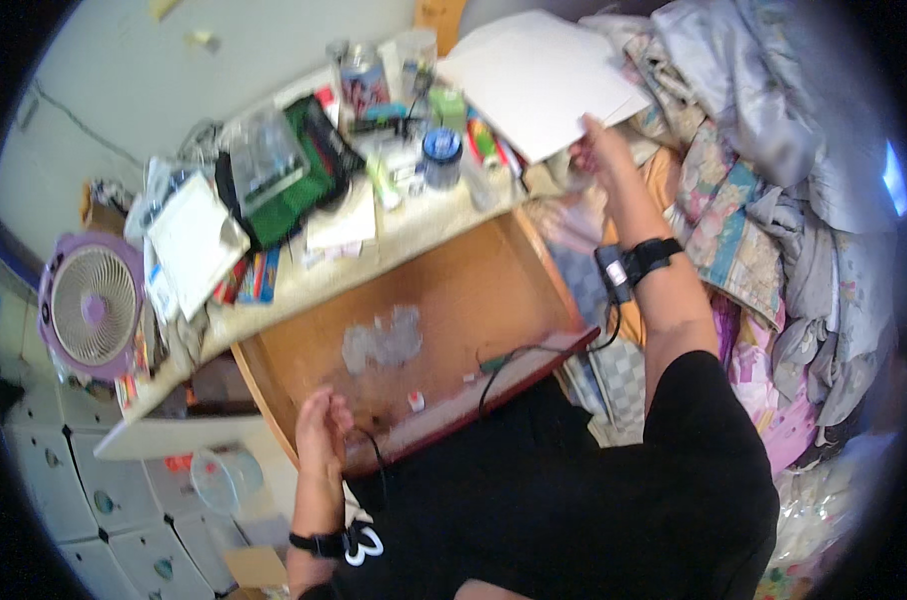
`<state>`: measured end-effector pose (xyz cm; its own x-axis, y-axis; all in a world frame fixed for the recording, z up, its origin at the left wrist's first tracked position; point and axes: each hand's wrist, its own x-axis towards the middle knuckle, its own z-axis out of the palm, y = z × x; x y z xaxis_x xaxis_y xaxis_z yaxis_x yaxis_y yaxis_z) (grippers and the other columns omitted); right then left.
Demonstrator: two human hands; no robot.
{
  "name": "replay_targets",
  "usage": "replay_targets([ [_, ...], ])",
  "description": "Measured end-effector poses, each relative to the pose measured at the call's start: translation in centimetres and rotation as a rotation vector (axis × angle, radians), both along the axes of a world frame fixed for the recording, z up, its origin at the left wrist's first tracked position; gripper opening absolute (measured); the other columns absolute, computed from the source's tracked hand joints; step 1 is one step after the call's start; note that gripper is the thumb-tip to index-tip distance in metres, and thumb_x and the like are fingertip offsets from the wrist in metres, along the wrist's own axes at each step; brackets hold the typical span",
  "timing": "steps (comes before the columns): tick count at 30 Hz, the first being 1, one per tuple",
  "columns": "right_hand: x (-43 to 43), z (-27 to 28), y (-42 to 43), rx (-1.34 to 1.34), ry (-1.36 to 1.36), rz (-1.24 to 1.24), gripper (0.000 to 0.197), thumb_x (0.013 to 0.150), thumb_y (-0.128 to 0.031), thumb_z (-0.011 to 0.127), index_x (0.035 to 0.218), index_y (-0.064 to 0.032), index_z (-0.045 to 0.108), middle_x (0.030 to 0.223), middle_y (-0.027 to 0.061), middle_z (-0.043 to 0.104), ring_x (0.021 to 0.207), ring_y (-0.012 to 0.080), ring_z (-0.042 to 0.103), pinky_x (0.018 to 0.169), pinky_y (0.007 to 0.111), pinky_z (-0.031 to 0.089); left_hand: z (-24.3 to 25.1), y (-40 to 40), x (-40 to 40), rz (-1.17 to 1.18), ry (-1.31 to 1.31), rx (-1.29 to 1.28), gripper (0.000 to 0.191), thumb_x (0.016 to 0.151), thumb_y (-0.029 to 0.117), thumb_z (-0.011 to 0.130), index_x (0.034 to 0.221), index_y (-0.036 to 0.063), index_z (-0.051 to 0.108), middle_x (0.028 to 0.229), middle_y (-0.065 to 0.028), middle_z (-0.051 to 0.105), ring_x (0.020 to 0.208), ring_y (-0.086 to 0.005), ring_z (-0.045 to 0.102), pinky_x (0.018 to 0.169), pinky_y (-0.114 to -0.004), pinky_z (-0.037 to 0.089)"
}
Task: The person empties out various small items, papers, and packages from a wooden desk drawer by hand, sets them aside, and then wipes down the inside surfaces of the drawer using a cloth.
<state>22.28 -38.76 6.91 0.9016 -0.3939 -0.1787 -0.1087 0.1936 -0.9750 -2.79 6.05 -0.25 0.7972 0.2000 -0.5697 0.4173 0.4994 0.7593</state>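
An open wooden drawer (pixel 453 300) is pulled out before me, with a grey-white patch and a few small scraps on its bottom. My left hand (pixel 323 429) is over the drawer's left front corner, fingers loosely bent, holding nothing. My right hand (pixel 600 154) is at the near right edge of large white sheets (pixel 536 82), which lie across the right end of the desk and onto the cloth. Its fingertips meet the sheet's edge; whether they pinch it is unclear. A strapped device sits on each wrist.
On the desk stand a blue-lidded jar (pixel 442 159), a green bag (pixel 292 176) with a clear box, and a white folder (pixel 195 240). A purple fan (pixel 93 304) is at left. Heaped bedding (pixel 731 217) fills the right. A dark cable (pixel 513 351) crosses the drawer's front.
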Motion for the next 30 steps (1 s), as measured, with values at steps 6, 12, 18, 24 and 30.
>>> replay_targets([
  [6,-6.6,0.0,-2.8,-0.262,0.026,0.063,0.022,0.079,-0.030,0.049,0.081,-0.0079,0.050,0.058,-0.0012,0.047,0.049,0.0079,0.045,0.046,0.019,0.037,0.6,-1.1,1.4,-0.078,0.006,0.061,0.015,0.082,0.015,0.045,0.094,0.0078,0.048,0.074,-0.0028,0.054,0.057,-0.0109,0.050,0.049,-0.022,0.042],
  [12,-12.8,-3.1,9.3,-0.807,0.042,0.979,0.011,0.076,-0.017,0.056,0.078,-0.0056,0.053,0.066,0.0003,0.053,0.059,0.0081,0.051,0.052,0.021,0.040,-1.0,0.2,0.1,-0.051,0.068,0.076,0.017,0.081,0.013,0.045,0.097,0.0057,0.047,0.076,-0.0050,0.053,0.060,-0.0129,0.051,0.053,-0.023,0.044],
  [18,-11.4,-7.1,16.8,-1.278,-0.137,1.368,0.021,0.069,-0.022,0.061,0.079,-0.0044,0.056,0.077,0.0139,0.057,0.072,0.0291,0.055,0.066,0.034,0.044,-0.9,-0.2,-0.6,-0.160,0.081,0.052,0.017,0.081,0.010,0.046,0.097,0.0053,0.048,0.076,-0.0038,0.053,0.063,-0.0111,0.051,0.056,-0.022,0.043],
  [24,-12.0,-8.2,16.6,-1.552,0.228,1.676,0.028,0.063,-0.033,0.064,0.073,-0.0061,0.061,0.077,0.0137,0.058,0.075,0.0297,0.055,0.066,0.036,0.043,-0.8,0.9,-3.7,-0.359,-0.176,0.684,0.016,0.079,0.007,0.051,0.093,0.0008,0.053,0.078,-0.0030,0.055,0.070,-0.0082,0.050,0.063,-0.020,0.041],
  [30,-13.5,-10.5,13.3,-1.445,0.101,1.940,0.025,0.061,-0.024,0.060,0.081,-0.0084,0.062,0.076,0.0125,0.059,0.077,0.0264,0.055,0.067,0.035,0.042,-1.4,0.5,-4.0,-0.373,-0.219,0.778,0.016,0.078,0.008,0.052,0.092,-0.0001,0.053,0.073,-0.0035,0.056,0.067,-0.0088,0.051,0.060,-0.021,0.041],
])
